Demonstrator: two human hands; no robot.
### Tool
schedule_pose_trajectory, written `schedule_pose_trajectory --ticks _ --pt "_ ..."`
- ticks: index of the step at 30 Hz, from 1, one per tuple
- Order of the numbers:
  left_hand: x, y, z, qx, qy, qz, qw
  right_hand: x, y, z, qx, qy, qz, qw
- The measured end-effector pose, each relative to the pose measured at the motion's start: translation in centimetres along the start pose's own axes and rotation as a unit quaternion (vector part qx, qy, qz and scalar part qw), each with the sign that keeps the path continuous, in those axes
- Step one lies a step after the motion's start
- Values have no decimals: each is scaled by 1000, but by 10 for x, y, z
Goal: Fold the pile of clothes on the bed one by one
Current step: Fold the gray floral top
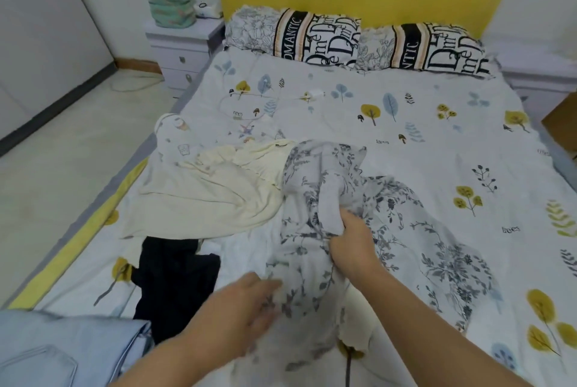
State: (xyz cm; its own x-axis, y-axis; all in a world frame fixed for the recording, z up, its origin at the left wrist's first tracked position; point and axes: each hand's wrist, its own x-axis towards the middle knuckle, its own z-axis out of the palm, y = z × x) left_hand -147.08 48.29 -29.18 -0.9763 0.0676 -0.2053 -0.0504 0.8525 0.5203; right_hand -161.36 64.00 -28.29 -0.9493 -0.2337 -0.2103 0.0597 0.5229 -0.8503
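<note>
Two hands are on the same garment, a grey floral-print dress [359,230] lying crumpled across the middle of the bed [437,124], its bulk spreading from the centre out toward four o'clock. The right hand [351,241] has its fingers curled round a bunched ridge of the fabric near the centre of the view, gripping it. The left hand [246,305], at about seven o'clock from the right one, lies on the lower edge of the dress; it is motion-blurred, its fingers look fairly straight and laid on the cloth, though a light pinch cannot be ruled out.

The rest of the pile waits unfolded: a cream top [212,190] at ten o'clock from the dress and touching it, a white printed baby garment [178,140] beyond that, a black garment [175,277] at eight o'clock, and pale blue jeans [62,349] in the bottom left corner.

By the look of it, the step in hand is sorting out the dress, finding its edges before any fold is made. The next move calls for locating the shoulders or hem, lifting or shaking the fabric loose, and spreading it flat on the free sheet toward three o'clock.
</note>
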Motion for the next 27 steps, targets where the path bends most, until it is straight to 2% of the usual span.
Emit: schedule_pose_trajectory --ticks 5,8,9,11,12,13,14,18,21,22,24,27 --pt "20 43 -42 -135 121 -90 979 -60 -10 -30 -37 -23 -63 997" --pt "36 86 -63 -270 90 -166 944 -95 -19 -40 -74 -20 -118 990" --pt "41 96 -65 -339 59 -211 915 -108 -25 -45 -88 -27 -138 986" --pt "48 113 -68 -488 -12 -290 823 -132 -35 -52 -103 -62 -169 978" --pt "49 118 -67 -546 -42 -303 780 -143 -38 -55 -125 -93 -173 973" --pt "47 122 -64 -579 -56 -303 755 -154 -38 -59 -150 -122 -169 966" --pt "44 126 -61 -594 -54 -298 745 -163 -37 -63 -167 -135 -166 962" --pt "20 144 -56 -575 7 -253 778 -182 -46 -82 -191 -158 -140 959" --pt "-1 156 -71 -589 39 -200 782 -195 -64 -104 -190 -217 -140 947" --pt "-8 160 -79 -593 53 -188 781 -201 -68 -114 -194 -209 -139 948" --pt "-22 166 -96 -593 77 -152 787 -215 -73 -134 -139 -145 -141 970" --pt "-45 175 -125 -590 80 -86 799 -227 -83 -160 6 14 -126 992"
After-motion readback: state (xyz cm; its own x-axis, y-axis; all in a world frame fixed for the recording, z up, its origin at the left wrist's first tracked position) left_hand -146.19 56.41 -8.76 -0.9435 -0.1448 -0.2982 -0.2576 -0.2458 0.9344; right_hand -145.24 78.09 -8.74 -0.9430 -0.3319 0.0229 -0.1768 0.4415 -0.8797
